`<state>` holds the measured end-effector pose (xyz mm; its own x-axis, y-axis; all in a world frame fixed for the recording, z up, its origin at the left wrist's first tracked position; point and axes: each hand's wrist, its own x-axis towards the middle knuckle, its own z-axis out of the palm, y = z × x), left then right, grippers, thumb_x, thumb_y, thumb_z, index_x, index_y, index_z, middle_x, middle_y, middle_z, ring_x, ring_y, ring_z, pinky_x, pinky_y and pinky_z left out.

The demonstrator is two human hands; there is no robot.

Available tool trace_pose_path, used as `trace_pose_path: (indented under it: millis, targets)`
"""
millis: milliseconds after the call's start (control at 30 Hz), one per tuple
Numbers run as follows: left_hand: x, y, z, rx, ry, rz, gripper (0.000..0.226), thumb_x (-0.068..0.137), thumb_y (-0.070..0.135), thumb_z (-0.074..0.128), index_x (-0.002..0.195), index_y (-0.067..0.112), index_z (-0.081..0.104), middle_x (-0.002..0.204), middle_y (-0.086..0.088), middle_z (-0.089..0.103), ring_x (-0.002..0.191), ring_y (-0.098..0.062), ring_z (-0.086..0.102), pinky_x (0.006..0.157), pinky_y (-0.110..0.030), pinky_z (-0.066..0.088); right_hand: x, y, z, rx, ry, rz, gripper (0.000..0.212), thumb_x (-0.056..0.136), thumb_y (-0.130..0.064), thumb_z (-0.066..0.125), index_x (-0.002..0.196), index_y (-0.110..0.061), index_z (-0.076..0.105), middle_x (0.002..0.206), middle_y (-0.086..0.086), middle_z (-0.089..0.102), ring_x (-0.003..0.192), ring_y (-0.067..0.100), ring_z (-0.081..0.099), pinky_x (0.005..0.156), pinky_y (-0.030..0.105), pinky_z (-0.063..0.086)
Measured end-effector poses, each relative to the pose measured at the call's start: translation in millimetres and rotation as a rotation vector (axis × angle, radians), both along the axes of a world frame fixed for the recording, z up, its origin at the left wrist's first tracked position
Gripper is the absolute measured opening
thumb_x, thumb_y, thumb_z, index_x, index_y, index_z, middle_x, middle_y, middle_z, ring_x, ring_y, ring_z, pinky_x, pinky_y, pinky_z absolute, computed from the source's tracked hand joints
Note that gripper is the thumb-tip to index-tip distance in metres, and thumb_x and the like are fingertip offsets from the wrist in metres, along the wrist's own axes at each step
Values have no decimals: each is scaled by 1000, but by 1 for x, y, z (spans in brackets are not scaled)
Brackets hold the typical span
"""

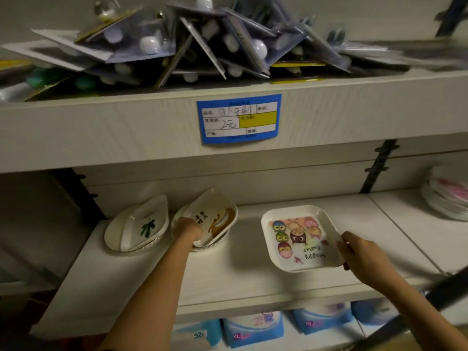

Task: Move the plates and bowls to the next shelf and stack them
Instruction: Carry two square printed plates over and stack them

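My right hand (359,254) grips the right rim of a square white plate (298,236) printed with coloured owls, held just above the shelf board (253,282). My left hand (188,230) is closed on the near edge of a tilted white dish with a brown picture (215,216), which rests on a small stack of dishes. Further left, a white dish with a green leaf print (141,224) leans on another low stack. A pile of plates with pink patterns (448,196) stands on the neighbouring shelf section at the far right.
The upper shelf holds a heap of blister-packed goods (190,46) and carries a blue price label (239,119) on its front. Dark upright brackets (378,165) divide the shelf sections. Blue packets (253,328) sit on the shelf below.
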<state>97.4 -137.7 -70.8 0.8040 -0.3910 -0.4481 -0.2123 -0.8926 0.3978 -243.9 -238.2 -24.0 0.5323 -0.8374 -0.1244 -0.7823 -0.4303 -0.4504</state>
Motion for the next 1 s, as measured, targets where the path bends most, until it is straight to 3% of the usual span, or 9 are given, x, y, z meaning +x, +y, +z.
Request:
trace_pose_path:
  millis: [100,167,467,600,733,900,1000]
  targets:
    - [-1,2,0,40,-74,-30,36,94,17,44,122,-6,50,126,-19,56,112,-29,59,95,-30,52,-6,-5,-1,9,-3,-26,14,99,-20,36,92,-17,47,62,-8,54,58,7,55,51,16,40]
    - [-1,3,-1,34,-103,-41,31,93,15,46,115,-4,56,119,-19,61,107,-28,62,85,-26,53,-9,-7,-2,15,-1,-36,13,98,-20,36,93,-17,48,62,-8,54,59,8,55,53,18,42]
    - [2,10,15,-96,-108,62,30,92,2,44,119,-8,53,118,-25,63,105,-38,63,73,-35,52,-16,-13,-2,8,-10,-27,20,98,-18,36,98,-9,54,61,-7,55,61,13,57,55,23,43]
    - [3,15,23,-119,-69,75,33,90,-2,47,122,-9,49,121,-27,59,110,-43,58,82,-41,55,-23,-13,-2,13,-12,-43,17,98,-19,36,94,-13,51,61,-7,55,60,11,55,56,23,44]
    - [9,24,34,-145,-215,-14,37,85,-1,53,121,-8,50,118,-27,61,107,-40,58,72,-36,45,-38,-7,1,12,-46,-101,17,98,-19,37,94,-12,51,62,-6,55,58,8,54,53,19,42]
    - [-5,26,54,-259,-292,-221,26,89,9,48,109,-5,56,103,-27,63,93,-39,60,70,-34,44,-64,7,7,-9,-69,-223,17,98,-20,39,95,-11,53,63,-5,54,67,19,60,70,35,54]
    - [-33,14,63,-317,-271,-361,23,91,15,49,104,-3,54,89,-19,61,82,-32,59,67,-34,48,-87,22,9,0,-147,-333,12,97,-19,40,91,-14,50,69,-5,51,69,17,60,66,28,52]
